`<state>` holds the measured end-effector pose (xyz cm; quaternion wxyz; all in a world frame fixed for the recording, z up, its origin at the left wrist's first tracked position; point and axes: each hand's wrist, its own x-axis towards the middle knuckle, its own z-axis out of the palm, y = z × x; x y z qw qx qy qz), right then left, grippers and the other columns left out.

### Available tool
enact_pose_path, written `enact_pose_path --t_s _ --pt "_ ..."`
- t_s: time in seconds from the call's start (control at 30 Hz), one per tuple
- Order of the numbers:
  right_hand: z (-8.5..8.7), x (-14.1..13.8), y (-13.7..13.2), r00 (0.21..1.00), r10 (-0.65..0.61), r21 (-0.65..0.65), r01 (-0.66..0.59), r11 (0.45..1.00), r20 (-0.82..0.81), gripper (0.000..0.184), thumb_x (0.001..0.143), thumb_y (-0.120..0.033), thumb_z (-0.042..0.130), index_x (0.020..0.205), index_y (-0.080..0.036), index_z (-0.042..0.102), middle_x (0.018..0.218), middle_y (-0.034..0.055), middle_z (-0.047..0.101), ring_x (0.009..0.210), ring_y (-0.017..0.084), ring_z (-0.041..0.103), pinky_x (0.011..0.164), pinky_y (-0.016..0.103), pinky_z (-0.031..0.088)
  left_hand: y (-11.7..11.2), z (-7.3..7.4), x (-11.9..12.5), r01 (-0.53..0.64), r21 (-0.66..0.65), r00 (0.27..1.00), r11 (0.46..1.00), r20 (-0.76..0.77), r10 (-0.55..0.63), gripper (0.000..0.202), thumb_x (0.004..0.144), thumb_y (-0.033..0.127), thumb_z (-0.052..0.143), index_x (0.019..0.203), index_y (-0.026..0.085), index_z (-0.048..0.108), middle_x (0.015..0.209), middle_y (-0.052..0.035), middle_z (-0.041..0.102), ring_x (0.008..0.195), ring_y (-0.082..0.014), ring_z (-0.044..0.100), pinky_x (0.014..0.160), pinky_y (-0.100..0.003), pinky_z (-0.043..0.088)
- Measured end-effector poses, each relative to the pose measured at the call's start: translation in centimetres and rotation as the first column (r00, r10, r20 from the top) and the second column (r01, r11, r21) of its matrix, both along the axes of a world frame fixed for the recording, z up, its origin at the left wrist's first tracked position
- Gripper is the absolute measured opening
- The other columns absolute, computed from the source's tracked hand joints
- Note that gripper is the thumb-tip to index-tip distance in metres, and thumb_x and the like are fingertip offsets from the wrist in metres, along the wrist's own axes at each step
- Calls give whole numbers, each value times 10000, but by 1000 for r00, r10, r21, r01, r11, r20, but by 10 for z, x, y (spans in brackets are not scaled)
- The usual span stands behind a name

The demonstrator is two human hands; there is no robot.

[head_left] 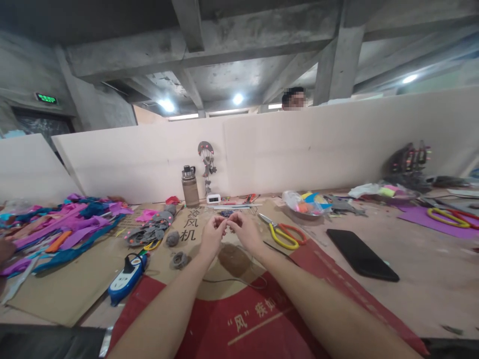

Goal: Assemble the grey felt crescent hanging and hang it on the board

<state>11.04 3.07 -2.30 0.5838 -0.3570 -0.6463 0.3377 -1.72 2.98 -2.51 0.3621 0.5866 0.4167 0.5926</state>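
My left hand and my right hand meet over the middle of the cardboard sheet, fingertips pinched together. Whatever lies between the fingers is too small to make out. A thin grey cord curves across the cardboard below my wrists. To the left of my left hand sit a ball of grey yarn and a grey coil. Scissors with yellow and orange handles lie right of my right hand, blades pointing away from me.
Bright fabric scraps and a blue power strip lie left; grey felt pieces sit nearer. A bottle and hanging felt moon ornament stand by the partition. Rightward are a bowl and black phone. A person shows beyond.
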Motion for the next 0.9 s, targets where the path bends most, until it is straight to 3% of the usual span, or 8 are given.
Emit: enact_pose_path --t_s 0.43,0.57,0.7,0.83,0.9 --pt "2 4 3 976 210 -161 -215 963 -47 262 721 -381 646 679 -207 456 608 -54 492 569 111 477 563 257 391 -7 2 -1 -21 25 1000 999 -20 21 217 705 310 680 833 155 598 643 22 592 542 -90 503 524 -219 378" --pt "2 2 -1 966 237 -177 -253 951 -106 249 732 -384 619 682 -212 447 545 -68 467 506 98 412 525 249 320 -11 2 3 81 -54 978 995 198 -69 283 670 325 736 844 157 588 556 54 537 472 -69 449 474 -202 328" --pt "3 -2 -7 953 224 -175 -261 949 -205 268 732 -421 609 679 -215 445 530 -65 458 497 98 389 517 251 296 -12 2 10 258 -146 863 955 479 -160 383 576 340 818 809 151 580 556 51 537 449 -54 443 453 -184 316" --pt "5 -6 -13 906 250 -200 -330 923 -341 309 722 -451 638 668 -196 473 589 -46 490 527 85 406 537 242 316 -9 5 9 371 -253 742 894 660 -121 397 633 460 773 776 142 583 553 47 509 439 -45 424 439 -176 340" --pt "6 -7 -15 876 279 -225 -386 895 -394 325 714 -468 652 681 -185 495 638 -31 516 547 80 427 547 236 335 -7 5 6 369 -251 729 895 675 -112 377 665 468 749 777 149 582 560 52 493 442 -45 412 442 -181 358"
